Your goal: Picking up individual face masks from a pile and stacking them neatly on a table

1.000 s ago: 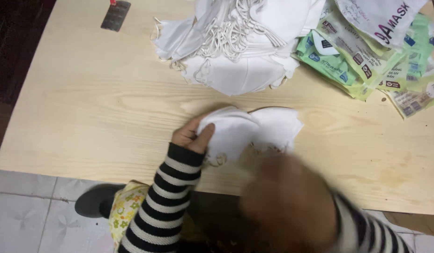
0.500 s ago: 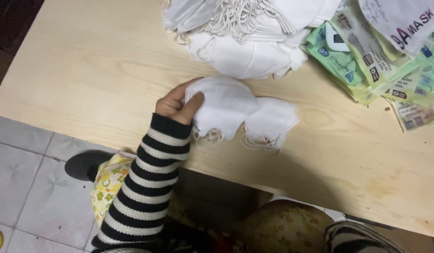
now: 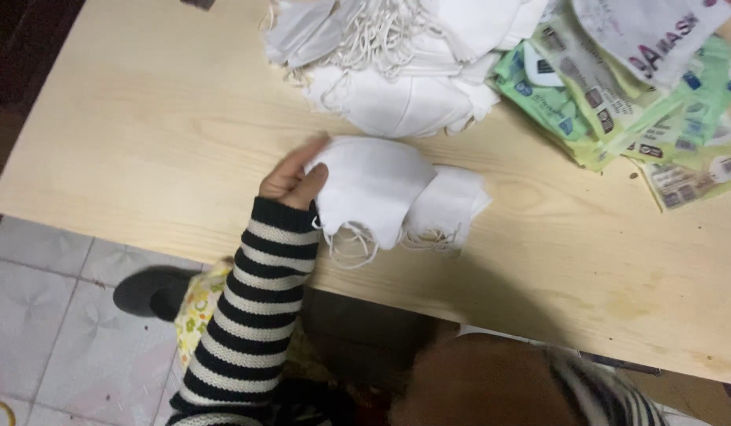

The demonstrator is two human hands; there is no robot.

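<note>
Head view shows our left hand (image 3: 293, 177) at the near edge of the pale wooden worktop (image 3: 144, 142). Its grip is closed on the left end of a white folded mask (image 3: 373, 185), with the thumb on top and the fingers tucked under. The mask lies flat on the worktop and runs to the right from the hand, so its long side goes left to right. Its thin ear loops (image 3: 346, 244) hang off toward us. A second white mask (image 3: 452, 205) sits just under its right end, touching it. Farther back, apart from these two, there is a big pile of white masks (image 3: 397, 63), and to the right a heap of green and white packets (image 3: 618, 87). Our left hand is the near one. Our right hand does not show; only a blurry sleeve at the bottom does.
</note>
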